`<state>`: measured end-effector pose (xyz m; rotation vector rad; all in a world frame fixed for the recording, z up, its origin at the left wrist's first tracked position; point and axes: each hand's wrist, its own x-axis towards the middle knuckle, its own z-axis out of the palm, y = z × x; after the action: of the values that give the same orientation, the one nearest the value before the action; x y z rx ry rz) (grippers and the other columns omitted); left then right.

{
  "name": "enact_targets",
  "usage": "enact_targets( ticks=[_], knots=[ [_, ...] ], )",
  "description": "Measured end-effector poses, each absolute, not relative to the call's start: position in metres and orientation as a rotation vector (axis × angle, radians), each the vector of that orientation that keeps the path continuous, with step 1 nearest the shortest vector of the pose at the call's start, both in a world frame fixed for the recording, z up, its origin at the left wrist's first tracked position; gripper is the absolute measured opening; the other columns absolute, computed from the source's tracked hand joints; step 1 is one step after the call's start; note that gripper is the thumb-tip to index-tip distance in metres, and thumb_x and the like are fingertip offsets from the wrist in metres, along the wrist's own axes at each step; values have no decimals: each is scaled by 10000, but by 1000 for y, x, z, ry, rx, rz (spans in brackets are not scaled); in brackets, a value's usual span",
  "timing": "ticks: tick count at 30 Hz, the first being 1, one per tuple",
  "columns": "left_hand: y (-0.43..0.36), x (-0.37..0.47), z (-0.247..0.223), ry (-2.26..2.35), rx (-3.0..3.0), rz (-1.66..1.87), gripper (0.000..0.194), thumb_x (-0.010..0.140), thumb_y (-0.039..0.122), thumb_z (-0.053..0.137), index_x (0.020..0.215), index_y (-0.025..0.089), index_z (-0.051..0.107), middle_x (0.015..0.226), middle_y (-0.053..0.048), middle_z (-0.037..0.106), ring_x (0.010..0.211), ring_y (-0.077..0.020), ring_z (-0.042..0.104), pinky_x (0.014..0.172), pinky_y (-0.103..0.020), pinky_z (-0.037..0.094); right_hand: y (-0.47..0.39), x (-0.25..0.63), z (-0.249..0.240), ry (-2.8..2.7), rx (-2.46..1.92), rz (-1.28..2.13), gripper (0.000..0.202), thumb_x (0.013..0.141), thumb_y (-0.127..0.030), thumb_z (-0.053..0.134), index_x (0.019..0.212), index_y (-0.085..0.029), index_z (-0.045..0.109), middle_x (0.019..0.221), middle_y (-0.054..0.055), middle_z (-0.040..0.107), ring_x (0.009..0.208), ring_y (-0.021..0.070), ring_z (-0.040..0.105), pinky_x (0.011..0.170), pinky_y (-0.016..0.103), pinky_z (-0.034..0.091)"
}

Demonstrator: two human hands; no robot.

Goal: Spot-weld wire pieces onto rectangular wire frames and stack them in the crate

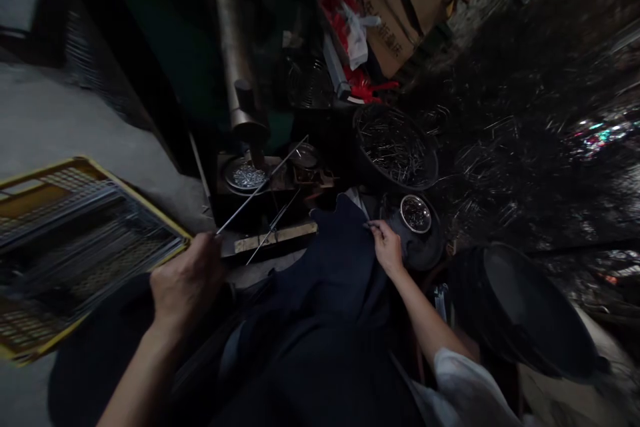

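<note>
Evidently, my left hand (pixel 187 277) grips a thin silvery metal rod (pixel 260 188) endwise, freeing its length; my right hand (pixel 387 247) pinches something small, unclear.

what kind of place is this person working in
Probably a small metalworking shop: a yellow crate holds what look like long metal rods, a round tub is full of thin metal pieces, and a dish of small shiny bits sits below a metal cylinder.

Head-worn camera looks forward and down over both hands (pixel 187 277).
</note>
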<state>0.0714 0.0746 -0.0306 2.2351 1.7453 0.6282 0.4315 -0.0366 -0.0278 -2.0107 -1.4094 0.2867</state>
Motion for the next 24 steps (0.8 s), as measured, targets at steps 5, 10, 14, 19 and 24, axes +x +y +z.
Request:
enact_targets(
  ticks=[5,10,14,19,24],
  knots=[
    [76,74,-39,1738,2262,645,272,925,342,331,769,206,506,538,-13,488,466,-166,457,488,-272,226,-58,439,-35,-1486,-2037,22,243,921,-307,492,901,-196,707,893,80,667,868,205,624,813,331,489],
    [78,74,-40,1764,2338,562,261,930,286,355,800,188,559,561,-24,587,499,-173,559,491,-263,247,-63,446,-23,-1384,-2033,259,216,877,-374,582,900,-198,705,861,78,699,792,213,665,762,347,526],
    [76,80,-37,1820,2354,525,274,944,278,366,834,174,594,561,-46,623,496,-200,589,482,-274,223,-14,392,-15,-868,-1747,771,309,779,-461,699,831,-165,629,767,68,717,637,189,693,582,291,561],
    [73,89,-34,1856,2358,542,289,963,274,356,866,178,611,594,-57,654,537,-222,631,474,-276,227,63,274,-26,-555,-1316,1286,408,673,-483,785,768,-166,545,711,42,719,577,145,689,480,197,527],
    [76,92,-36,1886,2363,544,251,941,195,373,827,185,597,602,-40,653,547,-207,640,461,-275,251,91,212,-18,-506,-1104,1424,345,744,-443,741,799,-175,530,755,27,724,625,126,693,526,190,543]
  ],
)
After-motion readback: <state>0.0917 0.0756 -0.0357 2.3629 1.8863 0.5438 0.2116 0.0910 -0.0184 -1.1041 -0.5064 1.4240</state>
